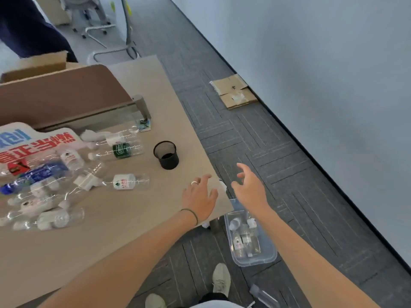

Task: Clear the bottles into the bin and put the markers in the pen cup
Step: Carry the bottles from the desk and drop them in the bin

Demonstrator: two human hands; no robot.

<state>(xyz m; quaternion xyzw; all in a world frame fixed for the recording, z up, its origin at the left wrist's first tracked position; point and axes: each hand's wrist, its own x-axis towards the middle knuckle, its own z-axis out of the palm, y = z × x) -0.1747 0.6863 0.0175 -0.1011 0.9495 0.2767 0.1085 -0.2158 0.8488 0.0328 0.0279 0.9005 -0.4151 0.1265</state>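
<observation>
Several empty plastic bottles lie on the beige table (124, 218), among them a green-labelled bottle (121, 150), a white-labelled bottle (125, 182) and a blue bottle (33, 175). A black mesh pen cup (166, 154) stands upright near the table's right edge. On the floor beside the table sits a clear plastic bin (251, 261) with a few bottles inside. My left hand (199, 200) hovers open over the table's right corner. My right hand (250, 186) is open in the air above the floor, just beyond the table edge and over the bin's far end. I see no markers.
A printed white sign (33, 141) lies at the table's left. A brown divider (66, 94) and a cardboard box (37, 65) stand behind. Flattened cardboard (234, 91) lies by the wall. One bottle (263, 295) lies on the carpet near my shoes (221, 278).
</observation>
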